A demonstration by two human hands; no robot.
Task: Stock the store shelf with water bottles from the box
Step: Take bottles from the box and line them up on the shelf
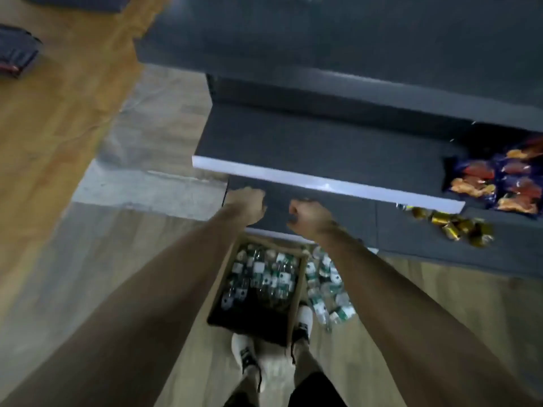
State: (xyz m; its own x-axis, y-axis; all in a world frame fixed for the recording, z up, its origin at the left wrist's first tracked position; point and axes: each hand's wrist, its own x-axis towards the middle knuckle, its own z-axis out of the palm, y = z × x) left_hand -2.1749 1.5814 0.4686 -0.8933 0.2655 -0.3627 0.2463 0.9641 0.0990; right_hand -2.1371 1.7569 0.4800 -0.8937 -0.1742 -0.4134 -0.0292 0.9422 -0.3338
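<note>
Box [258,292] on floor by feet, full of bottles [261,274], more loose just right of it. Likely light-ish, slick, thin plastic; grip mid-body or neck. Left hand [248,207] & right hand [307,214] curled at shelf [323,183] edge; blurred, can't tell if holding anything.

**Materials and finishes**

Shelf [293,136] dark, matt, with a smooth pale glossy front strip [323,183]. Box [295,298] plain brown cardboard. Water bottles [264,274] clear shiny plastic. Floor [58,113] wood-look planks, low sheen. Snack bags [499,183] glossy foil. Gold cans [452,227] metallic.
</note>
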